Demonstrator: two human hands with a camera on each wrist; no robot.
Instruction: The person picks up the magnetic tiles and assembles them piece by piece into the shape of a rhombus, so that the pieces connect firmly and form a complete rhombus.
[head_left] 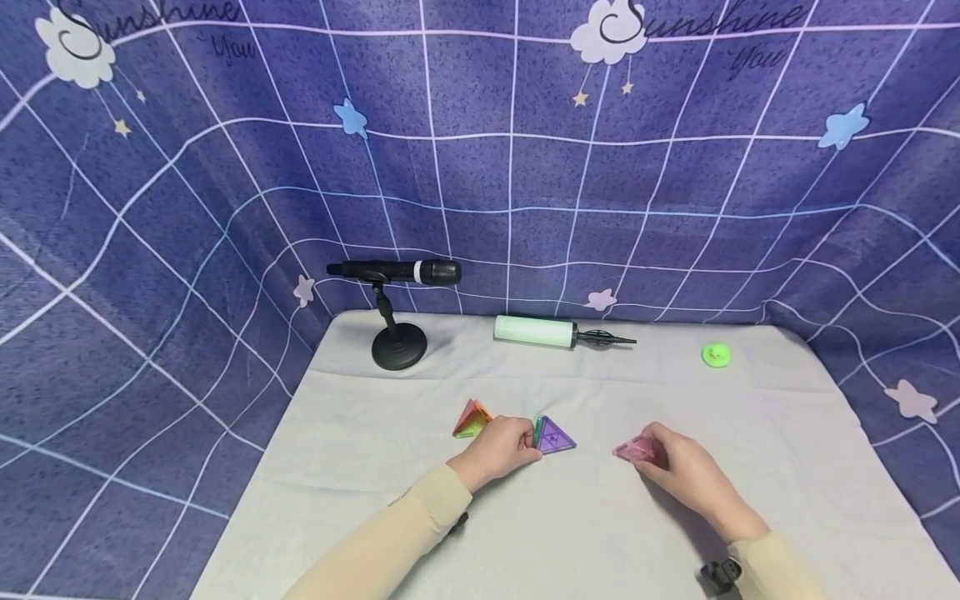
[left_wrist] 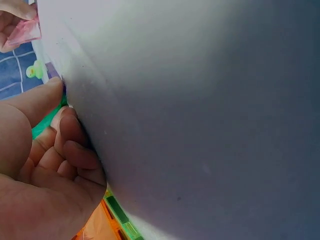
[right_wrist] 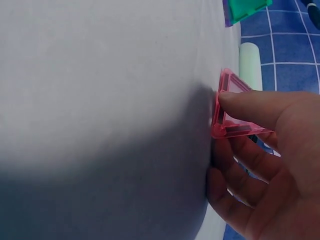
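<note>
My left hand (head_left: 491, 454) pinches a small piece built of a purple triangular magnetic tile (head_left: 557, 438) and a green magnetic tile (right_wrist: 247, 7). The piece stands at the middle of the table. Off to the right, my right hand (head_left: 693, 477) holds a pink triangular magnetic tile (right_wrist: 234, 131) between thumb and fingers, low over the cloth; the head view shows a gap between it and the purple tile. Just left of my left hand sits a pyramid-like piece of red, orange and yellow-green tiles (head_left: 471, 419), partly hidden by that hand.
A black microphone on a round stand (head_left: 400, 345) is at the back left. Along the back edge lies a pale green hand pump (head_left: 534, 331) with a black nozzle. A bright green round toy (head_left: 716, 355) sits at the back right. Patterned blue cloth (head_left: 480, 167) rises behind the white-covered table (head_left: 570, 533).
</note>
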